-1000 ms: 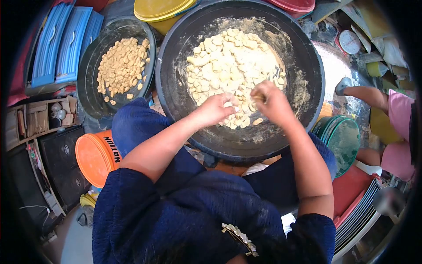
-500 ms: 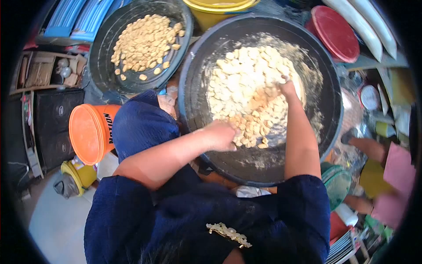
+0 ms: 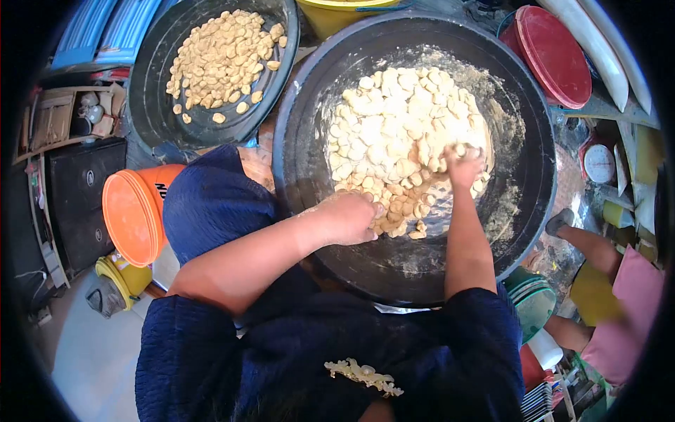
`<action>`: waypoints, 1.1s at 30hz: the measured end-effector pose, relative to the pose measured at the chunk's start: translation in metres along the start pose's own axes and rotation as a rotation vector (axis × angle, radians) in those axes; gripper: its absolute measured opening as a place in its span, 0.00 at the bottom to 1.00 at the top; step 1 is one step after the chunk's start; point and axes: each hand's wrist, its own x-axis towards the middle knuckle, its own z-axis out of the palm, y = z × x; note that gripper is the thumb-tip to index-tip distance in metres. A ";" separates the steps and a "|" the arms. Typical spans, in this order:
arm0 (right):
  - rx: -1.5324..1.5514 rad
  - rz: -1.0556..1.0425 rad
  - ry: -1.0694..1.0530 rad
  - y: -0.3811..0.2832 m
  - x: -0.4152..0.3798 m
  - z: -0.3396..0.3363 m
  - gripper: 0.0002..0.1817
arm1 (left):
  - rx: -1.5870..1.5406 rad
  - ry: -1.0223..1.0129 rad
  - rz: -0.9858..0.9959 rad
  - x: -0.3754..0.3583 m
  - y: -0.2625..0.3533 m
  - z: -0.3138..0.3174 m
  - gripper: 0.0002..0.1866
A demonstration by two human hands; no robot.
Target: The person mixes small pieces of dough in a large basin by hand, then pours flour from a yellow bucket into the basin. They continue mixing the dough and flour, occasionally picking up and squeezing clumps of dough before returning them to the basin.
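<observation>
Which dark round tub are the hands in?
The larger dark round tub: left hand and right hand are inside it, at the pale rounded lumps. The smaller tub, upper left, has neither.

Pale lumps (image 3: 383,133) toward one o'clock are washed out by glare; those beside the left hand (image 3: 349,217) are shaded; corners are blackened, outer edges bowed.

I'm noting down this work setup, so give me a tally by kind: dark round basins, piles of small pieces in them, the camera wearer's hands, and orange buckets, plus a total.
Dark round basins: 2 (large basin, smaller basin)
Piles: 2 (pale pile, tan pile)
Hands: 2 (left hand, right hand)
Orange bucket: 1
Total: 7
</observation>
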 end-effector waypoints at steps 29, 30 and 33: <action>0.802 -0.315 -0.675 -0.050 -0.083 -0.326 0.25 | -1.634 -0.146 0.393 0.028 0.058 -0.004 0.28; 0.633 -0.422 -0.429 -0.046 -0.086 -0.329 0.26 | -1.602 -0.227 0.431 0.028 0.061 -0.008 0.28; 0.880 -0.235 -0.392 -0.049 -0.099 -0.330 0.23 | -1.547 -0.150 0.428 0.021 0.072 -0.008 0.31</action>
